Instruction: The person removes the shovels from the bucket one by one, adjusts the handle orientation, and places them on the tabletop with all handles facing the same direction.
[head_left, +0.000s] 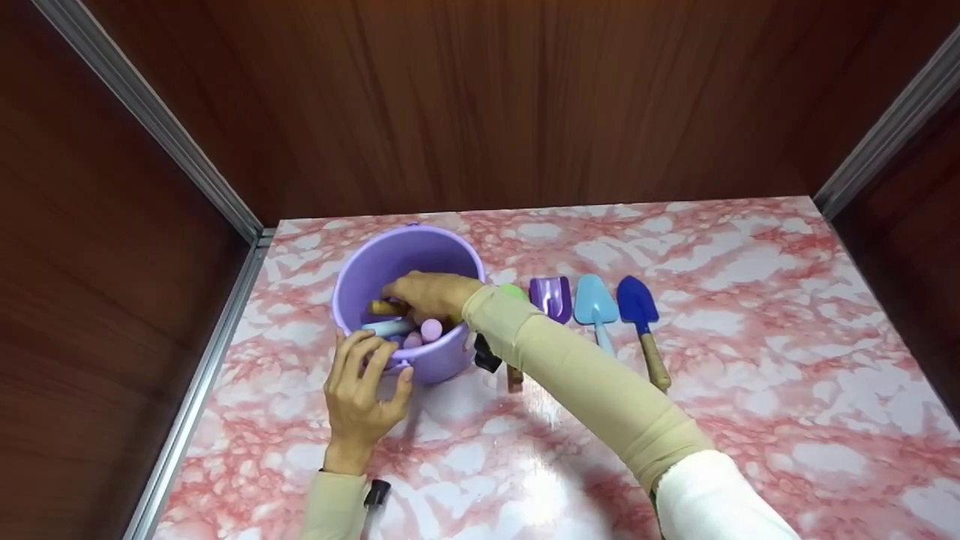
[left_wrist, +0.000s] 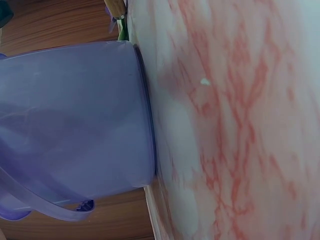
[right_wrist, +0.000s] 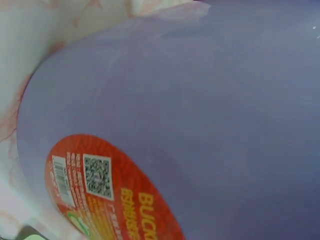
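Observation:
A purple bucket stands upright at the left of the table, its side filling most of both wrist views. At its near rim my left hand holds on, fingers bent over the edge and thumb lower against the outer wall. My right hand reaches down inside the bucket from the right. Around it in the bucket lie a wooden handle, a light blue handle and a pink round-ended piece. The right fingertips are hidden, so what they touch does not show.
Right of the bucket, a purple scoop, a light blue shovel and a dark blue trowel with a wooden handle lie in a row. A green tool is partly covered by the right forearm. Brown panels enclose the marbled table.

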